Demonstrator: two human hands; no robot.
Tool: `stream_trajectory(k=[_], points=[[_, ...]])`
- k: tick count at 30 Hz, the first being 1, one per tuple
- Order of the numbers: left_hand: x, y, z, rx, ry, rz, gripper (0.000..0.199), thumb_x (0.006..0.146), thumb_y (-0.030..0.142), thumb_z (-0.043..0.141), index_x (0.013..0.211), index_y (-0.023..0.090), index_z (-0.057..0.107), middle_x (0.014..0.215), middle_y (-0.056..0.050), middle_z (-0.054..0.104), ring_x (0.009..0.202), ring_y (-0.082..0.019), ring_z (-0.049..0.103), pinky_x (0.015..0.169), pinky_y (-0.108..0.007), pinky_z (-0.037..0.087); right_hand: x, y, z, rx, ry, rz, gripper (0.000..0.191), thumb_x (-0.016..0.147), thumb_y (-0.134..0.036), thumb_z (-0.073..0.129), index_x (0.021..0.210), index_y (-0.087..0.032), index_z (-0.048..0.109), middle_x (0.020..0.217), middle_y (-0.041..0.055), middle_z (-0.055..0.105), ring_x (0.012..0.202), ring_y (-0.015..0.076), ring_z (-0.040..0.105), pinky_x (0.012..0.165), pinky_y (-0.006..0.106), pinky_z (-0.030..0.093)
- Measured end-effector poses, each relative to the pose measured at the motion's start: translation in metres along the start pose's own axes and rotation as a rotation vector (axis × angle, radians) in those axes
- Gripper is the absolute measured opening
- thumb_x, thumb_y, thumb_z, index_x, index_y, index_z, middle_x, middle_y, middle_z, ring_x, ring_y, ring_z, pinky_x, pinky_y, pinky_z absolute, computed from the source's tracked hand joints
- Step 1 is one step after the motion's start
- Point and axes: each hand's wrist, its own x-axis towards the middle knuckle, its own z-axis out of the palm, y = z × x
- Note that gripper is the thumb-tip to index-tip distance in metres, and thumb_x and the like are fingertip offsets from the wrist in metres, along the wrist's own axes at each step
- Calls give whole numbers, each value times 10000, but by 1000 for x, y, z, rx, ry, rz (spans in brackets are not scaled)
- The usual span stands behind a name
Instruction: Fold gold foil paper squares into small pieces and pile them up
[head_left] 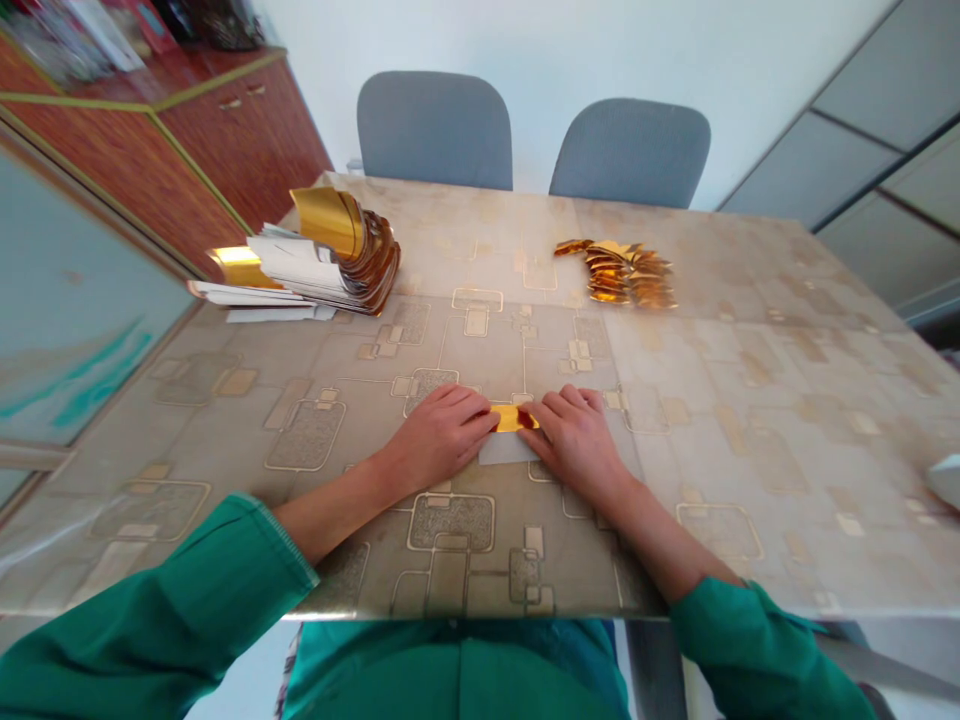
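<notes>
Presently, a small sheet of paper (pixel 508 447), on which gold is shown along the upper part and white below, is held low over the patterned table (pixel 480 350), and its left end is gripped by the bent fingers of the left hand (pixel 442 430), while its right end is gripped by those of the right hand (pixel 577 440). Toward the far left corner, an untidy pile of gold and white sheets (pixel 300 265) is seen, and well apart from it, beyond the right hand, a row of folded gold pieces (pixel 611 272) is laid. Behind the table, two grey chairs (pixel 435 130) are placed before the white wall (pixel 540 60).
</notes>
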Motion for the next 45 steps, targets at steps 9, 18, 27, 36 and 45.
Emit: stream_trajectory(k=[9, 18, 27, 36, 45], points=[[1, 23, 6, 34, -58, -55, 264, 985, 322, 515, 1089, 112, 639, 925, -93, 598, 848, -225, 543, 775, -364, 500, 4, 2, 7, -82, 67, 49, 199, 989, -310, 525, 1043, -210, 687, 866, 59, 669, 882, 242, 502, 832, 396, 284], [1, 13, 4, -218, 6, 118, 238, 995, 206, 479, 1169, 179, 641, 1146, -79, 677, 1109, -210, 587, 1032, -408, 435, 5, 8, 17, -28, 108, -12, 103, 958, -263, 617, 994, -247, 711, 914, 5, 711, 912, 193, 525, 858, 367, 268], [2, -11, 5, -149, -20, 288, 228, 1011, 187, 495, 1160, 233, 661, 1247, -44, 681, 1232, -195, 577, 1100, -417, 397, 5, 6, 12, 13, 67, -11, 152, 951, -328, 616, 1011, -220, 704, 993, 48, 705, 971, 226, 543, 924, 401, 270], [8, -2, 13, -65, 93, 158, 259, 1044, 334, 450, 1073, 197, 668, 1079, -34, 737, 1017, -161, 670, 904, -330, 475, 5, 16, 9, 96, 74, -161, 152, 964, -245, 583, 865, -226, 696, 906, 18, 694, 912, 199, 534, 911, 366, 314], [1, -9, 7, -3, 115, 234, 233, 1025, 191, 465, 1134, 225, 668, 1232, -30, 695, 1207, -186, 604, 1051, -393, 451, -1, 14, -5, 183, -116, -231, 137, 906, -139, 540, 948, -193, 659, 930, 58, 640, 894, 204, 509, 799, 322, 369]])
